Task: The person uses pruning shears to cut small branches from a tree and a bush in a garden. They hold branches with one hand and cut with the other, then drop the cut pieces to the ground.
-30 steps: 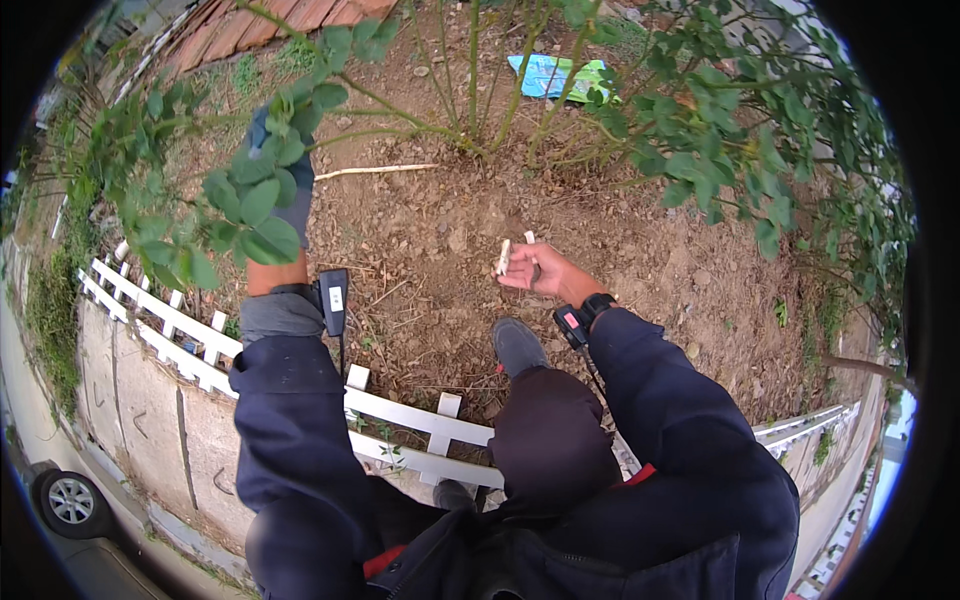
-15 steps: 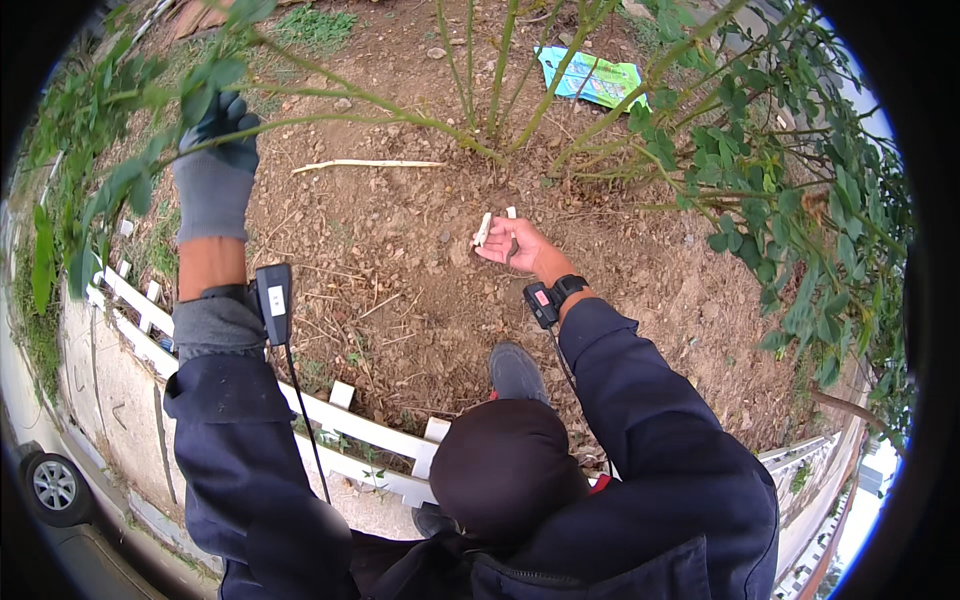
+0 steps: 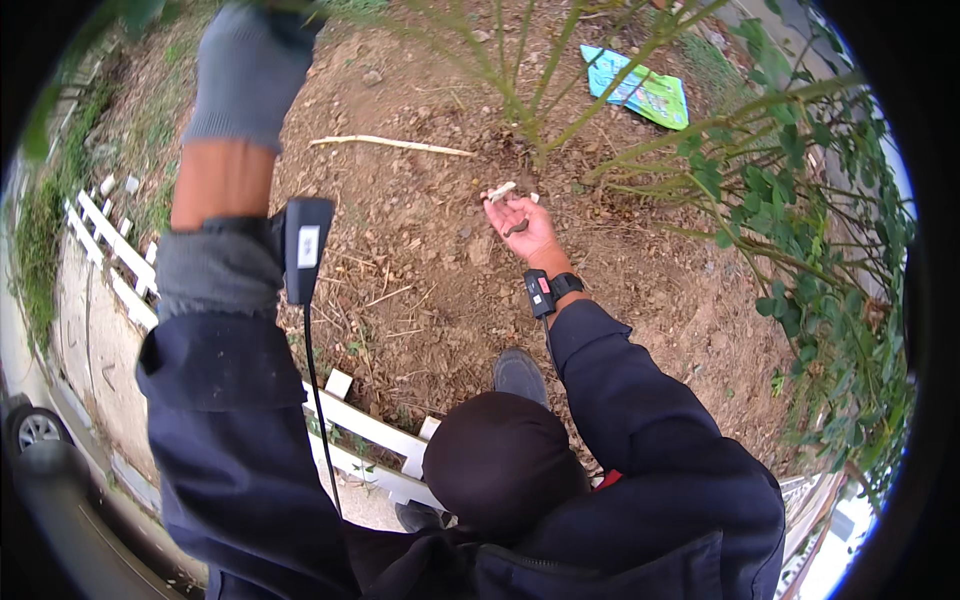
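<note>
My left hand (image 3: 255,65), in a grey glove with dark fingers, is at the top edge. Its fingers are mostly cut off and blurred, so what they grip cannot be told. Leaves and thin stems of the shrub (image 3: 535,110) show beside it. Bare, palm up and fingers curled, my right hand (image 3: 528,232) is over the soil just in front of the shrub's base. In it lies what looks like a pair of pruning shears (image 3: 517,227), with whitish handle ends at the fingertips and a dark curved part across the palm.
A pale peeled stick (image 3: 390,144) lies on the soil. Beyond the stems is a blue and green plastic packet (image 3: 640,88). Leafy branches (image 3: 820,230) crowd the right side. A low white picket fence (image 3: 370,428) runs behind me, near my shoe (image 3: 520,376).
My left hand has moved up and slightly right, partly out of view, and the nearby branches have shifted upward. My right hand has turned slightly, still holding the shears.
</note>
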